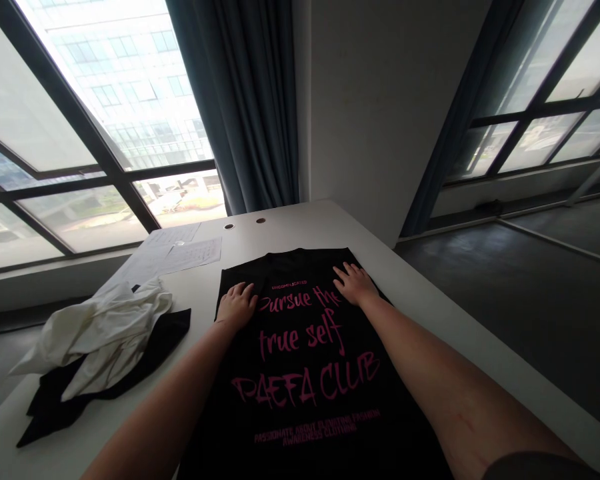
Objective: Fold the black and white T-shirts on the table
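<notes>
A black garment (300, 333) with pink lettering lies spread out on the white table (430, 373), its straight far edge toward the window. My left hand (237, 305) rests on the cloth near its upper left side, fingers apart and holding nothing. On the upper right part, my right hand (354, 283) lies flat with fingers spread, touching the end of the top line of large letters. Both forearms reach in along the garment's sides. The garment's near end runs out of view at the bottom.
White cloth (110, 333) and black cloth (167, 340) lie crumpled together at the table's left. Papers (195, 255) are behind them, near two round holes at the far end. Beyond stand a blue curtain (245, 100) and a wall pillar (370, 100).
</notes>
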### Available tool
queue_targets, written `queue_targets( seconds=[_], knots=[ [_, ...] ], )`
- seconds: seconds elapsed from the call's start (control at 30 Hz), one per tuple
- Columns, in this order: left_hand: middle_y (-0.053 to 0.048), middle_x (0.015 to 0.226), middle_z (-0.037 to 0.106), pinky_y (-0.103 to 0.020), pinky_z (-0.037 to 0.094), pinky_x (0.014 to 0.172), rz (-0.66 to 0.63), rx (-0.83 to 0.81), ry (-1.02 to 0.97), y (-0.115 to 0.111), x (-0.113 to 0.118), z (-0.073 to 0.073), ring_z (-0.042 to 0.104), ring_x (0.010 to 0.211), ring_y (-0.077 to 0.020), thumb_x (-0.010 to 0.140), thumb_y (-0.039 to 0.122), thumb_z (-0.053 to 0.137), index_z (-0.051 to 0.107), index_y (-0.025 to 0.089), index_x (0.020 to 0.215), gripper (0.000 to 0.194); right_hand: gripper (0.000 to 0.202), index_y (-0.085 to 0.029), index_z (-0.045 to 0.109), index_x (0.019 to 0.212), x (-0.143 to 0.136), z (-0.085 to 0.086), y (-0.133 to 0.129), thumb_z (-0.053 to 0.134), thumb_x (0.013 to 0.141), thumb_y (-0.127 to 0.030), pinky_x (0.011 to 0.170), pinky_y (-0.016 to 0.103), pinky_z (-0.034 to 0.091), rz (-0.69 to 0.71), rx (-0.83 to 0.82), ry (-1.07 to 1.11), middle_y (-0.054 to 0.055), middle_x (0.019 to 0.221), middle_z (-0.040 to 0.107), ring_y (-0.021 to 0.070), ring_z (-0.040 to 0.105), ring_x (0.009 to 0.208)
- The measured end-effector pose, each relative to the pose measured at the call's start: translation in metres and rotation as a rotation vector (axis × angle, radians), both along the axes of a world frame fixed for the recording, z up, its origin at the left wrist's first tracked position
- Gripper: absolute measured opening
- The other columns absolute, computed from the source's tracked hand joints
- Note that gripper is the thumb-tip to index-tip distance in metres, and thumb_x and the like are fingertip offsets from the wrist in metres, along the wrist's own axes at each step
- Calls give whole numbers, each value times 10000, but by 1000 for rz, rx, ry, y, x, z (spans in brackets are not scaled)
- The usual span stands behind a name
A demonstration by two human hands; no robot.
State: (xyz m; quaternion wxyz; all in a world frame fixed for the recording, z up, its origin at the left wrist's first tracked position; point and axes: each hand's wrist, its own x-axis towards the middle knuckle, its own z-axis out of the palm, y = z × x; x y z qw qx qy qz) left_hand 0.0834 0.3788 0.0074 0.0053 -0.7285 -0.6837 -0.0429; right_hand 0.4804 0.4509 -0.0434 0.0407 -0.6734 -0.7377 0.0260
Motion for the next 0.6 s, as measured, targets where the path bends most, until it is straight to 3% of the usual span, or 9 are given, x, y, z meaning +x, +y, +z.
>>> queue_targets(
  seconds=[0.1,0.2,0.37,0.47,0.6],
  knots=[
    [-68,1707,338,-520,235,1263,6,-44,-7,1,-9,-20,259,1582,-344,1051,532,416,412,309,1615,607,658,-312,312,1657,-2,2,1,307,1055,-578,1276,480,142,-13,-37,6,76,1745,212,315,183,1596],
    [-55,1718,314,-520,195,1282,-14,-2,-15,-2,-12,-31,239,1593,-339,1050,547,418,411,326,1618,610,651,-306,338,1638,-7,10,12,340,1047,-578,1266,522,139,-63,-91,15,92,1737,225,326,185,1590],
    [-55,1729,270,-473,202,1290,-64,-11,-29,-4,-13,-30,223,1603,-296,1059,559,405,394,321,1627,616,659,-195,384,1612,-16,22,51,260,1060,-532,1268,522,133,-118,-92,28,142,1703,296,296,191,1583],
    [-33,1744,205,-493,189,1292,-54,-64,-46,-4,-14,-28,161,1616,-298,1049,620,393,342,357,1643,651,744,-125,248,1669,-17,15,64,215,1054,-543,1275,546,120,-182,-117,32,156,1747,157,315,125,1604],
    [-36,1743,201,-501,176,1297,-51,-62,-48,-3,-12,-26,151,1616,-304,1045,611,422,350,357,1640,651,788,-140,144,1696,-13,4,68,148,1048,-588,1281,573,72,-217,-136,30,114,1768,25,324,48,1618]
  ],
)
